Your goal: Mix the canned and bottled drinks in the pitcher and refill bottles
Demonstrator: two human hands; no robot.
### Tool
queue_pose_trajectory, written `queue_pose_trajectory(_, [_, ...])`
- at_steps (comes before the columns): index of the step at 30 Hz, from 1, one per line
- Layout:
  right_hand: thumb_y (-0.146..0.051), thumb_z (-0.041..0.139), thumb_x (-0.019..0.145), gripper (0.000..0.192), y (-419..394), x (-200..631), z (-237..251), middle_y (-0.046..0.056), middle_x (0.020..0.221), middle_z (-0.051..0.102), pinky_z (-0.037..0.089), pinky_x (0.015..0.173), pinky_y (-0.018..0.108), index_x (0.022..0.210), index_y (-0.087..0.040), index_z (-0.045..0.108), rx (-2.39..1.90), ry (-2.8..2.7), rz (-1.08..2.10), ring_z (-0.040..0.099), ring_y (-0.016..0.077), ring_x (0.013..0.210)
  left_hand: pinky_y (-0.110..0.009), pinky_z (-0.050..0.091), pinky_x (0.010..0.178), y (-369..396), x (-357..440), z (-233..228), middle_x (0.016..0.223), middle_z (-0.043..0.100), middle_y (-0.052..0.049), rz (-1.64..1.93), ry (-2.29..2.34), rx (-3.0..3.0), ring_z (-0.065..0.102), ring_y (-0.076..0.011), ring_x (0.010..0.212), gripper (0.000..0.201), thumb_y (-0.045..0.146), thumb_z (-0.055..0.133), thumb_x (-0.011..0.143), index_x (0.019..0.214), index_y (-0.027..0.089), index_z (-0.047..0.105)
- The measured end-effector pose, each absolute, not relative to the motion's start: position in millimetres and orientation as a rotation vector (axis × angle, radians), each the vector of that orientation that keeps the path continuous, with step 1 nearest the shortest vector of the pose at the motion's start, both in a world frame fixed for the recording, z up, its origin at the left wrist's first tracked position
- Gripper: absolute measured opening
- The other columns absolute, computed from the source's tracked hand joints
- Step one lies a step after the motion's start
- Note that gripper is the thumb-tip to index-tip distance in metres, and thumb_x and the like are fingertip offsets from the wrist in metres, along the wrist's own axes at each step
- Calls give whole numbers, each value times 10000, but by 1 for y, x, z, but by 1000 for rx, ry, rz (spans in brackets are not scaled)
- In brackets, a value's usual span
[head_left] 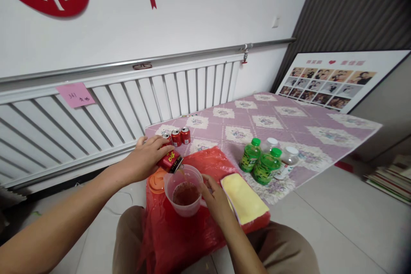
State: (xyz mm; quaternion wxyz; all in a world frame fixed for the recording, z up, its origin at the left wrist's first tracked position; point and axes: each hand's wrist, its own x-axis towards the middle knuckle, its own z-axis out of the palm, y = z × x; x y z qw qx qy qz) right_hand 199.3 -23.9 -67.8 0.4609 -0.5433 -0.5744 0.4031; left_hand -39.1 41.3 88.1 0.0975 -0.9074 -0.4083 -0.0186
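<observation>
Left hand (146, 158) tipping glossy red can (169, 160), right hand (215, 199) steadying seemingly clear plastic cup (184, 190)

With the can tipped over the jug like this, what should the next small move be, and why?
Probably keep the tilt steady, or raise the can's base slightly. The left hand holds the red can tipped mouth-down over the clear jug, a thin brown stream is running, and the jug looks under half full. The right hand steadies the jug by its side.
</observation>
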Motion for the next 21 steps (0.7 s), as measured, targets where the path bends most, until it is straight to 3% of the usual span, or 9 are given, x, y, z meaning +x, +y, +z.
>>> queue_pose_trajectory(21, [-459, 505, 939, 340, -24, 199, -72, 50, 1025, 737, 517, 797, 312, 1151, -239, 654, -1313, -1422, 974, 679, 213, 928, -627, 252, 1123, 34, -33, 92, 1520, 448, -113, -56, -1122, -2545, 332, -347, 1444, 594, 30, 475, 890, 1394, 344, 495])
